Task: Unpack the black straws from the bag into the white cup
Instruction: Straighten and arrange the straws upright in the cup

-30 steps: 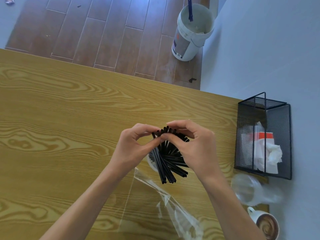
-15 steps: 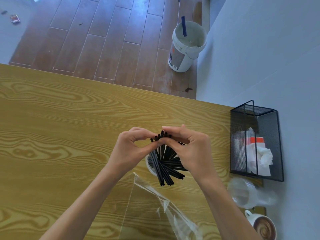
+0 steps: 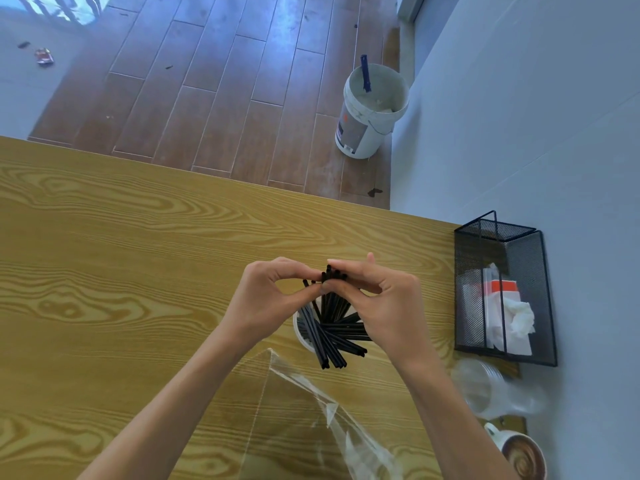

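Straws pinched between left hand and right hand

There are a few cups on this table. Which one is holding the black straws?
The white cup between the hands, its rim mostly hidden by the black straws. The clear plastic cup lies on its side, and the coffee mug holds no straws.

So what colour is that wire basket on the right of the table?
Black. The mesh basket holds white tissues and shows clearly in the head view.
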